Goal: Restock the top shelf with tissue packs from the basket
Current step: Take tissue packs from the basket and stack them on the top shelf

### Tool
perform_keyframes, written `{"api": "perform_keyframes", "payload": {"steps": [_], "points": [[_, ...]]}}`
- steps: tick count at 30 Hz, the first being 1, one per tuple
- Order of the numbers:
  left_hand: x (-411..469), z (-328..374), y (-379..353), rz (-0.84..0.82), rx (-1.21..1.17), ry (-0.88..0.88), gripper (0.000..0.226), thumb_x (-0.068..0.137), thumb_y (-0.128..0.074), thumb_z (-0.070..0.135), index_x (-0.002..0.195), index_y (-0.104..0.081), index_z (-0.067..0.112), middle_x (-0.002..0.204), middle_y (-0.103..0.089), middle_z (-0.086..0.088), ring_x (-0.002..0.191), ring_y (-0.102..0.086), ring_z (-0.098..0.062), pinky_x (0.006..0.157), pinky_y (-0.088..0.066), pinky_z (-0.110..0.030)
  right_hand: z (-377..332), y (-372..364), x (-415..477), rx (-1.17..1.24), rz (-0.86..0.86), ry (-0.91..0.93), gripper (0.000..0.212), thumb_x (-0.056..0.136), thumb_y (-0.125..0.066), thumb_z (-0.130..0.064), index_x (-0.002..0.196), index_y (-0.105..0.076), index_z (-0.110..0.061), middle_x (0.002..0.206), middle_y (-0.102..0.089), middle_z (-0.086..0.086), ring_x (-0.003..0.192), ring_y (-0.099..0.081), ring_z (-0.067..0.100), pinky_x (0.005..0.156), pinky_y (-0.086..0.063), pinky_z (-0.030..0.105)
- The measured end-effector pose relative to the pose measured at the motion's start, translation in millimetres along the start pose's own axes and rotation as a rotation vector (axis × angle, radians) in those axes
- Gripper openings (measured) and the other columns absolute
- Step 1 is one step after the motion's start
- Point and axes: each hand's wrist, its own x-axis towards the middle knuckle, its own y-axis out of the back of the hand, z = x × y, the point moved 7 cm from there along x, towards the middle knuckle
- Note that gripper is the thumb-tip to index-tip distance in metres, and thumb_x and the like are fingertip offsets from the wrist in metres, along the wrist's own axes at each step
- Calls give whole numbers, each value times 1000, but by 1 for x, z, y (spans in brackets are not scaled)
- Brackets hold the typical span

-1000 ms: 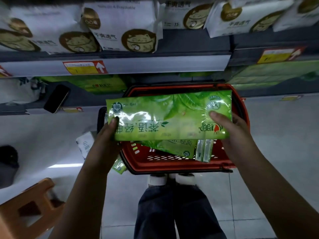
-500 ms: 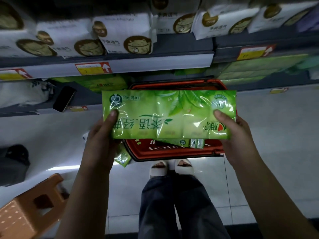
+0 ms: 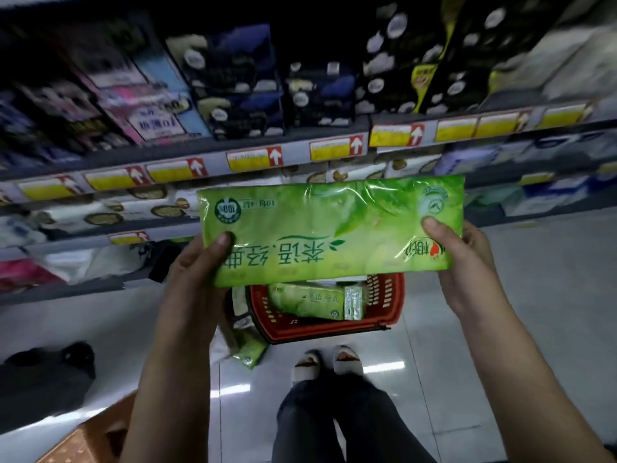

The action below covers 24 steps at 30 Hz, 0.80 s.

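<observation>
A long green tissue pack [image 3: 330, 228] is held level in front of me, its print upside down. My left hand [image 3: 197, 272] grips its left end with the thumb on top. My right hand [image 3: 464, 262] grips the right end the same way. Below the pack, the red basket [image 3: 384, 322] stands on the floor and holds another green tissue pack [image 3: 307, 300]. The shelf rail [image 3: 300, 152] with yellow and red price tags runs just above the held pack, with dark boxed goods on the shelf above it.
A small green pack [image 3: 250, 349] lies on the floor left of the basket. My feet [image 3: 329, 360] stand just behind the basket. A brown stool [image 3: 86, 439] sits at the lower left, with a dark object [image 3: 50, 369] on the floor beyond it. White packs fill the lower shelves.
Both hands have lifted the green pack higher, away from the basket. My view has tilted up, so a higher shelf with dark boxes has come into sight.
</observation>
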Motion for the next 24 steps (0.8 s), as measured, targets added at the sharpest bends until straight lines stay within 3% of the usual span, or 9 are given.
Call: {"api": "perform_keyframes", "payload": {"steps": [4,8,10,13,16,17,19,21,24], "points": [[-31,44,-33,-42,69,-31,40,85,-61,22,116,-61,-2,110,-70,-18,97,-69,-27,72,-57,-26,-55,7,-22,-8,1,69,72,32,-89,-59,86,-71,-15,84,-74,0,79,-70,17,65,-55,26],[-58,79,-60,-66,67,-64,41,76,-61,32,109,-65,9,106,-72,-13,86,-72,-18,63,-56,-20,-105,14,-40,-15,22,144,70,26,-88,-62,80,-75,-20,82,-74,-2,78,-70,15,68,-55,28],[-71,95,-73,-98,53,-83,51,66,-75,43,105,-68,12,102,-74,-12,86,-72,-21,66,-57,-28,-128,15,-49,-17,33,182,76,25,-88,-62,84,-74,-17,85,-74,-1,81,-70,18,71,-54,31],[-85,127,-84,-93,14,-125,34,67,-71,40,92,-70,17,93,-75,-2,81,-71,-16,78,-51,-36,-157,8,-64,-6,17,217,79,26,-87,-63,91,-74,-19,94,-74,2,89,-70,21,79,-54,37],[-85,157,-87,-47,20,-166,67,39,-84,56,93,-66,18,90,-76,-1,76,-72,-12,68,-54,-31,-187,-5,-76,-19,14,278,78,31,-86,-64,95,-74,-21,100,-74,2,99,-68,22,92,-51,43],[-86,167,-89,-44,1,-192,67,41,-83,54,95,-66,18,95,-75,-5,80,-73,-13,65,-56,-30,-198,-9,-81,-13,1,304,72,31,-86,-64,90,-75,-25,96,-74,0,95,-69,19,87,-53,40],[-91,184,-95,-66,-50,-234,44,61,-76,42,94,-70,15,94,-75,-5,82,-73,-15,61,-57,-25,-220,-15,-90,4,-21,351,63,30,-85,-64,83,-77,-30,89,-75,-3,88,-70,15,77,-54,31],[-102,197,-106,-105,-47,-268,21,82,-60,30,85,-70,12,75,-74,2,63,-69,-8,50,-51,-16,-237,-17,-98,13,-32,393,61,30,-84,-65,81,-76,-33,86,-75,-6,85,-70,12,72,-54,28],[-109,204,-113,-121,-66,-288,20,75,-63,32,76,-78,19,81,-75,2,71,-71,-7,58,-54,-17,-251,-15,-108,39,-42,432,58,29,-84,-65,80,-75,-36,81,-74,-8,75,-69,8,62,-52,30]]}}
